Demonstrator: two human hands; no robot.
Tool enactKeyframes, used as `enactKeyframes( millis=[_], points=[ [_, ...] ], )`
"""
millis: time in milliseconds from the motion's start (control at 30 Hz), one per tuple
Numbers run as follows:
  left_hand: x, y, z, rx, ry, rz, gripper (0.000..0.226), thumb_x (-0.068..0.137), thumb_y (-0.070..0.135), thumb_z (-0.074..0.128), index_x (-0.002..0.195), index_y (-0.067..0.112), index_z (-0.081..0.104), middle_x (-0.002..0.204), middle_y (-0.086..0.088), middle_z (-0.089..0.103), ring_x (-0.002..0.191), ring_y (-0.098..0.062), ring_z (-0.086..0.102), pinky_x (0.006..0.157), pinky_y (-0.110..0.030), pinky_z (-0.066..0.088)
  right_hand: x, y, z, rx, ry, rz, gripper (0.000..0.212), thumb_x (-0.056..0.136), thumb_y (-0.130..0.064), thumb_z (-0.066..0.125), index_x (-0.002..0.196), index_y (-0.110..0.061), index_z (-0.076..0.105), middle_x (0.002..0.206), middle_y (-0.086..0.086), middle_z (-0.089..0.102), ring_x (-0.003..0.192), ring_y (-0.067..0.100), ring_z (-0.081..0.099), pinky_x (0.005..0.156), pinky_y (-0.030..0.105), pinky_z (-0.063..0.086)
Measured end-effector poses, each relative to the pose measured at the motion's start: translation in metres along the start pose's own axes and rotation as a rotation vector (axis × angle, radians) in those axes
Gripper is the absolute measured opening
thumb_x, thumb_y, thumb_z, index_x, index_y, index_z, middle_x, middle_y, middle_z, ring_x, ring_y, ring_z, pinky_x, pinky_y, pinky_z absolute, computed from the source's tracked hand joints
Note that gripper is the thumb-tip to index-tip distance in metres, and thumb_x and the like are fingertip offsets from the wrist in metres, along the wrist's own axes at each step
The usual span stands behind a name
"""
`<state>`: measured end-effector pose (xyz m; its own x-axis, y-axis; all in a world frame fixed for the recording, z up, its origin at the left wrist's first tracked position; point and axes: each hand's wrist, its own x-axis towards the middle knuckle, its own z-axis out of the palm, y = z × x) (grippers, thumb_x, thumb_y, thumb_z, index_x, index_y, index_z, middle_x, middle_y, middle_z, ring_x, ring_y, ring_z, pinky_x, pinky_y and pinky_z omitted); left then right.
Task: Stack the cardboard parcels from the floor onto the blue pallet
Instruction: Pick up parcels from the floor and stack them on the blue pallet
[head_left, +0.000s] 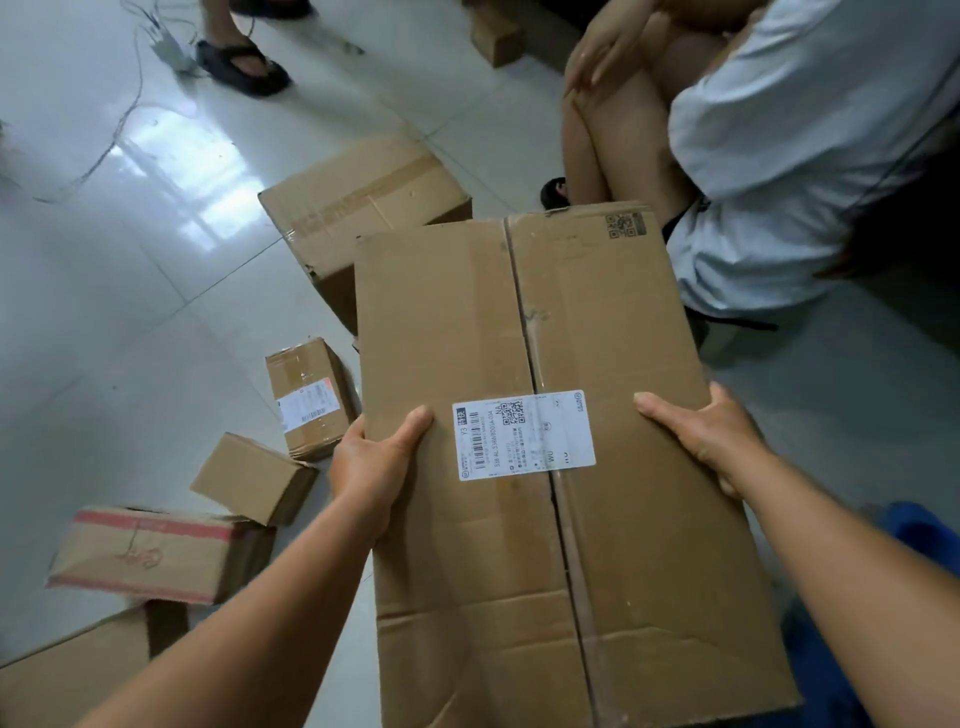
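- Both hands are on one large cardboard parcel (524, 415); the left hand (371, 467) clasps its left edge with the thumb lying on the top face, and the right hand (706, 436) clasps the right edge the same way, thumb on top; the other fingers go over the sides out of sight
- Held in front of the person, the parcel fills the middle of the view, its taped seam running away from the camera and a white shipping label (522, 435) between the two thumbs; whether its underside is off the floor (104, 312) cannot be told
- Judged from this, the step in hand is carrying one parcel toward the stack; a patch of blue (914, 530) at the lower right edge may be the pallet, though too little shows to be sure
- Five more parcels lie on the tiles to the left, among them a big taped box (358, 202) just behind the held one, a small labelled box (306, 397) and a red-striped box (145, 553); these are not yet moved
- A seated person in a pale shirt (805, 171) is close on the right; the next move probably calls for swinging the parcel right and down while keeping it level and clear of that person
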<state>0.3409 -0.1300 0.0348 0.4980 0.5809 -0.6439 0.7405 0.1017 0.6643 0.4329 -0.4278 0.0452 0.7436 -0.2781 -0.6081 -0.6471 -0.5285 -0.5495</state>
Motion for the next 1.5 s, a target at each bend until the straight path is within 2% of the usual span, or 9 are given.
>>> enactKeyframes(
  millis=[233,400,567,733,900,1033,1300,1400,1500],
  points=[
    [-0.043,-0.002,0.017,0.076,-0.096,0.035,0.059,0.060,0.062,0.078,0.105,0.028,0.059,0.101,0.001,0.069,0.093,-0.022,0.064,0.093,-0.045,0.051,-0.039,0.047,-0.044,0.052,0.088,0.042,0.090,0.053,-0.065,0.077,0.128,-0.024,0.049,0.119,0.001,0.063,0.103,0.025,0.060,0.091,0.042,0.050],
    [-0.081,-0.010,0.038,0.115,-0.154,0.051,0.050,0.069,0.055,0.076,0.103,0.024,0.056,0.096,-0.001,0.064,0.091,-0.022,0.060,0.091,-0.037,0.048,-0.071,0.092,-0.078,0.091,0.122,0.099,0.112,0.049,-0.070,0.073,0.143,-0.022,0.035,0.134,0.003,0.055,0.117,0.027,0.055,0.097,0.044,0.047],
    [-0.126,-0.014,0.059,0.206,-0.224,0.106,0.058,0.065,0.058,0.077,0.106,0.020,0.061,0.100,-0.003,0.067,0.095,-0.024,0.062,0.093,-0.039,0.050,-0.109,0.141,-0.116,0.168,0.182,0.184,0.105,0.070,-0.057,0.074,0.151,-0.018,0.020,0.149,0.006,0.039,0.132,0.029,0.042,0.099,0.039,0.039],
    [-0.166,-0.019,0.083,0.303,-0.302,0.179,0.045,0.072,0.053,0.075,0.101,0.022,0.060,0.088,0.002,0.063,0.079,-0.016,0.058,0.076,-0.030,0.045,-0.147,0.187,-0.144,0.285,0.240,0.273,0.113,0.066,-0.059,0.076,0.153,-0.023,0.013,0.157,0.004,0.026,0.140,0.029,0.032,0.109,0.048,0.034],
    [-0.197,-0.022,0.112,0.405,-0.397,0.239,0.048,0.071,0.052,0.077,0.101,0.019,0.061,0.095,-0.002,0.064,0.087,-0.023,0.060,0.083,-0.034,0.050,-0.190,0.229,-0.161,0.441,0.313,0.357,0.125,0.045,-0.070,0.075,0.150,-0.025,0.022,0.150,0.003,0.039,0.131,0.026,0.045,0.104,0.048,0.041],
    [-0.218,-0.027,0.132,0.483,-0.499,0.307,0.043,0.074,0.050,0.076,0.100,0.019,0.061,0.089,0.000,0.063,0.082,-0.021,0.059,0.078,-0.033,0.048,-0.222,0.262,-0.166,0.593,0.404,0.388,0.108,0.073,-0.046,0.078,0.153,-0.017,0.012,0.154,0.003,0.031,0.136,0.022,0.037,0.104,0.033,0.033],
    [-0.269,-0.050,0.158,0.623,-0.703,0.373,0.044,0.068,0.052,0.079,0.089,0.020,0.058,0.095,-0.002,0.065,0.088,-0.025,0.062,0.087,-0.041,0.054,-0.305,0.320,-0.159,0.654,0.628,0.545,0.108,0.068,-0.053,0.078,0.151,-0.013,0.022,0.148,0.006,0.041,0.133,0.024,0.042,0.108,0.035,0.035],
    [-0.287,-0.066,0.166,0.688,-0.771,0.379,0.049,0.065,0.056,0.079,0.096,0.023,0.061,0.096,-0.001,0.067,0.089,-0.025,0.064,0.086,-0.044,0.055,-0.340,0.340,-0.152,0.691,0.691,0.606,0.114,0.061,-0.061,0.078,0.150,-0.014,0.024,0.147,0.005,0.042,0.132,0.024,0.044,0.109,0.040,0.036],
    [-0.304,-0.085,0.171,0.774,-0.817,0.438,0.059,0.059,0.063,0.078,0.100,0.024,0.061,0.101,-0.002,0.068,0.094,-0.028,0.064,0.089,-0.046,0.054,-0.371,0.362,-0.142,0.781,0.756,0.625,0.091,0.057,-0.056,0.081,0.133,-0.018,0.049,0.128,0.002,0.059,0.115,0.020,0.057,0.099,0.039,0.045]
  ],
)
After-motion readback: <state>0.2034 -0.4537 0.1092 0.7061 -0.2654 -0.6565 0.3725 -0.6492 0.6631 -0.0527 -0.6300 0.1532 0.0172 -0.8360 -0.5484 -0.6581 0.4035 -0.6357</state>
